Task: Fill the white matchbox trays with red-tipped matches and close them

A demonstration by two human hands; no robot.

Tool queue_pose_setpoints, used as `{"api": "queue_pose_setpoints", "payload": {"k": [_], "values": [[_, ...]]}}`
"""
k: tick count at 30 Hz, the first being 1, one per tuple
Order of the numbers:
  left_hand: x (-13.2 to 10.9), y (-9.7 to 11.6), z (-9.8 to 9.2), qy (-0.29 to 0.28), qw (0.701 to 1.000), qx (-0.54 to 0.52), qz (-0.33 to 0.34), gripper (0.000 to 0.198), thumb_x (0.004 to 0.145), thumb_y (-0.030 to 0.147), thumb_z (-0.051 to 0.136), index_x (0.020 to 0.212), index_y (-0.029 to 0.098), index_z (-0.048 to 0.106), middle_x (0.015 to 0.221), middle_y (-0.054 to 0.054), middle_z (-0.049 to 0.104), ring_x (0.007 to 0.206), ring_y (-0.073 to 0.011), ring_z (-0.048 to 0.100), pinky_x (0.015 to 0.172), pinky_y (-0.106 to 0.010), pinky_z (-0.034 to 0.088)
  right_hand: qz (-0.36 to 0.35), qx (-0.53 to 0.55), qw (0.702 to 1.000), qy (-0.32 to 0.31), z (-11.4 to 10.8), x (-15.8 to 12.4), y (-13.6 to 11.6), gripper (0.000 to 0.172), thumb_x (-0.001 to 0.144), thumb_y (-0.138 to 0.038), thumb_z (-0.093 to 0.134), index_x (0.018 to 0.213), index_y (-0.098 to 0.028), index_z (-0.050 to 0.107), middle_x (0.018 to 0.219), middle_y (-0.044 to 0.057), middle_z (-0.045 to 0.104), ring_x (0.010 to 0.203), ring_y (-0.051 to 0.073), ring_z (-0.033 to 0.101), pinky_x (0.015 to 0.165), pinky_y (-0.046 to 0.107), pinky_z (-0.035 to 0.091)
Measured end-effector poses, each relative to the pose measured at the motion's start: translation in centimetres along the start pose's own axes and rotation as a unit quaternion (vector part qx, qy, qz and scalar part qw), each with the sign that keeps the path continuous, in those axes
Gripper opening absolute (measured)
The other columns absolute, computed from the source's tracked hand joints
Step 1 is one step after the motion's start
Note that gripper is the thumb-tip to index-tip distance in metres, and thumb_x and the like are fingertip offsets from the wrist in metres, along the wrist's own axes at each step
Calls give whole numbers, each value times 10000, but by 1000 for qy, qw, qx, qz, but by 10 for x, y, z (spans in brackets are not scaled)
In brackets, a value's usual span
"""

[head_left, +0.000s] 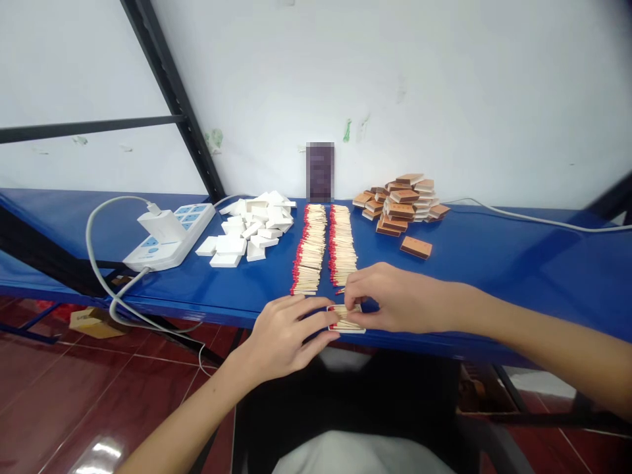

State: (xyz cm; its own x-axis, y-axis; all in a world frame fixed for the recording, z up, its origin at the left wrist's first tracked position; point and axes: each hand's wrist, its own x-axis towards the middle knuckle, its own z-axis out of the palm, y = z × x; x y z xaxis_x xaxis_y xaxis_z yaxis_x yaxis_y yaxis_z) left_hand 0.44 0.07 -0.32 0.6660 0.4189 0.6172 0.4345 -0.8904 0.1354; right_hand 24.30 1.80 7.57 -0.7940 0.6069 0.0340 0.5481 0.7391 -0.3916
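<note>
A small white matchbox tray (347, 321) filled with red-tipped matches lies at the front edge of the blue table (518, 270). My left hand (286, 332) steadies its left side with the fingertips. From the right, my right hand (395, 299) is closed over the tray, fingers pinched on the matches in it. Just beyond the hands run two long rows of red-tipped matches (323, 247). Left of the rows is a heap of white inner trays (251, 230). A stack of brown matchbox sleeves (402, 204) is at the back right, and one sleeve (415, 247) lies apart.
A white power strip (170, 237) with a plugged adapter and grey cable sits at the table's left. A dark blurred upright object (320, 171) leans on the white wall. A black metal frame (168, 85) crosses the upper left. A white cable (533, 218) trails right. Red tiled floor lies below.
</note>
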Motion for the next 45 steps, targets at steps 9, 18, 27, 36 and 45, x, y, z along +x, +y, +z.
{"api": "queue_pose_setpoints", "payload": {"k": [9,18,27,36,45], "values": [[-2,-2,1,5,1000,8,-5,145,964,300,625,1079,223,668,1156,-30,741,952,-197,731,803,-332,563,-141,35,989,40,10,9,18,160,870,-186,619,715,-160,593,677,-14,569,626,88,500,607,214,384],[-2,0,1,15,1000,25,1,156,981,283,597,1108,227,670,1188,-32,738,985,-200,732,797,-336,570,-144,-190,960,150,12,-4,48,174,887,-181,529,733,-163,609,655,18,581,597,130,462,618,282,338],[-2,1,3,31,998,52,9,174,978,291,598,1126,230,666,1171,-32,747,952,-193,739,768,-325,563,-96,-173,972,128,18,-3,54,158,934,-285,576,935,-168,682,695,3,647,594,129,515,615,275,324],[-1,0,8,52,996,68,20,177,938,276,647,1102,209,658,1120,-47,760,864,-194,735,737,-320,555,-75,-108,985,108,21,1,56,126,902,-171,568,909,-172,693,724,-2,677,613,112,553,618,249,342],[0,1,8,73,995,59,16,207,898,267,669,1091,196,656,1046,-54,771,818,-186,727,721,-305,557,-91,-118,980,129,24,1,50,126,868,-164,568,840,-178,691,640,-10,647,567,117,513,613,268,318]]}}
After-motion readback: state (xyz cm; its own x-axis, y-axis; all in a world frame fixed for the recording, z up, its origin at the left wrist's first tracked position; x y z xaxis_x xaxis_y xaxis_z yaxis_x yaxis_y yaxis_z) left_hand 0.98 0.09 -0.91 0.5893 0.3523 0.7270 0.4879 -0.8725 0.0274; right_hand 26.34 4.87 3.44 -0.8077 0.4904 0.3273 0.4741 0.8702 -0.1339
